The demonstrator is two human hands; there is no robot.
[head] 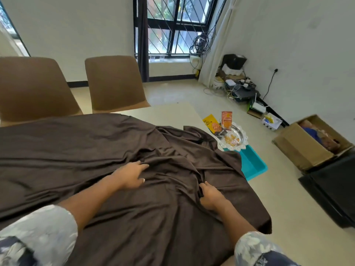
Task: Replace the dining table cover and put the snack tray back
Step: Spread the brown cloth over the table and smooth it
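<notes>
On the table (169,112), a dark brown cover (76,146), spread over most of the top but bunched in ridges toward the far right corner, with that corner of pale tabletop left bare. Hung over the near right edge in a loose flap. Probably mid-spread, not yet pulled square.

Left hand (132,175) laid palm down on the cloth near the middle, fingers splayed and curled slightly into a fold; pressing rather than pinching, likely to pin the fabric while the other side was worked. Right hand (211,196) just to its right, fingers closed around a raised ridge of cover, apparently clenched on it to drag the slack outward. Both forearms bare, patterned sleeves (44,233) at the bottom of the view.

Beyond the right end of the table, lower down, a snack tray (233,138): silvery, scalloped, holding biscuits and packets, with an orange box upright at its far rim. Rested on a teal bin (251,164), presumably parked there so the tabletop stayed free for the cloth. Not yet returned.

Two brown chairs (115,83) pushed against the far side. A cardboard box (307,146) well apart on the floor at right, cables and devices by the wall under a barred window (172,25).
</notes>
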